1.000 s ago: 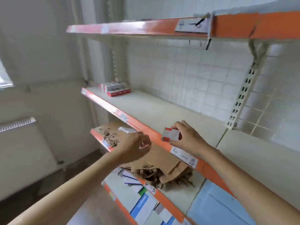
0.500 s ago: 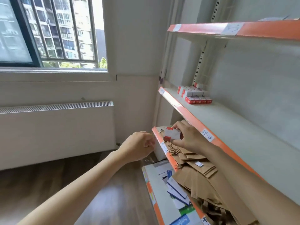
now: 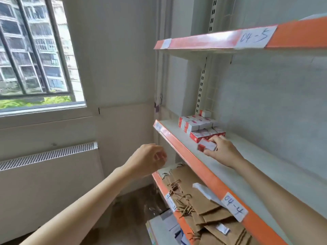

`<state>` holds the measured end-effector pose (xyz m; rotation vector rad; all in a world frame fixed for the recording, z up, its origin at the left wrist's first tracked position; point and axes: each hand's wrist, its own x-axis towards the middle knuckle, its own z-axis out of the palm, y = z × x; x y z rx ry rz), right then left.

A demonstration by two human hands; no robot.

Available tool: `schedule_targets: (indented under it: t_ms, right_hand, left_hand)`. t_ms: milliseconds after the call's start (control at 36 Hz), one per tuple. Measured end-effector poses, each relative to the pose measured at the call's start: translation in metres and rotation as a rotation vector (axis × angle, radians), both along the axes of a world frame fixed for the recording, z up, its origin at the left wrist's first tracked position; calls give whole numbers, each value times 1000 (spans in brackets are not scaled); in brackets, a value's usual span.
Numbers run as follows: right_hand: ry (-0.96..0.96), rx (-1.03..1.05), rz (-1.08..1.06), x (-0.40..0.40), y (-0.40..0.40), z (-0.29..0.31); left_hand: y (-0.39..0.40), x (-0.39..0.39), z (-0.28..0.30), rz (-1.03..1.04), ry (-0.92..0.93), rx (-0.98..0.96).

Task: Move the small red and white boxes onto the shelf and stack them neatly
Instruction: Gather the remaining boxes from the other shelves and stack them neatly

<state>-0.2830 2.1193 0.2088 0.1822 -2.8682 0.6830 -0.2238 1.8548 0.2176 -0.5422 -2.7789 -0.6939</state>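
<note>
Right hand (image 3: 223, 151) grips a red and white box (image 3: 207, 146) on the shelf (image 3: 247, 167), fingers (image 3: 216, 138) curled over its top, stacked boxes (image 3: 200, 125) just beyond the fingertips; left hand (image 3: 148, 160) off the shelf edge, fingers loosely curled, holding nothing.

The right hand (image 3: 222, 150), which half a second ago held a red and white box (image 3: 207, 146) below the shelf (image 3: 185, 147) edge, has risen and now grips that box on the shelf surface, just beside the stack (image 3: 201, 127). The left hand (image 3: 150, 160), loosely curled, has drifted slightly higher. The camera has swung closer to the shelving, the stack now larger in view.
</note>
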Motion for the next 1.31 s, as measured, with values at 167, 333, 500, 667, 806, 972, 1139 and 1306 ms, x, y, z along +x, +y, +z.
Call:
schedule_targets:
  t_ms: [167,333,500,667,806,972,1139,1306]
  right_hand:
    - [-129,-5,-224,-32,39,-37]
    - [-308,-244,-107,-31,63,-40]
    - [-261,-461,-290,-32,89,-46]
    - [0,-552,-501,-26,83,-68]
    - [80,-414,-459,-23,74,-69]
    - [-91,-522,-346,-20,64,-56]
    - [-100,-238,-305,-38,50,-50]
    - [13,-321,-336,-84,39,-17]
  left_hand:
    - [34,-60,-12,-203,-49,-20]
    - [83,-124,-18,-380,-54,-36]
    - [136,-175,-32,-577,-166,-143]
    - [162,-200,-53,-688,-214,-91]
    - [156,-211,-64,-717,-284,136]
    - [155,-210,-69,-691,-321,312]
    - [157,-211,-56,-774,-103,157]
    - [139,-245,-10,-721,168,69]
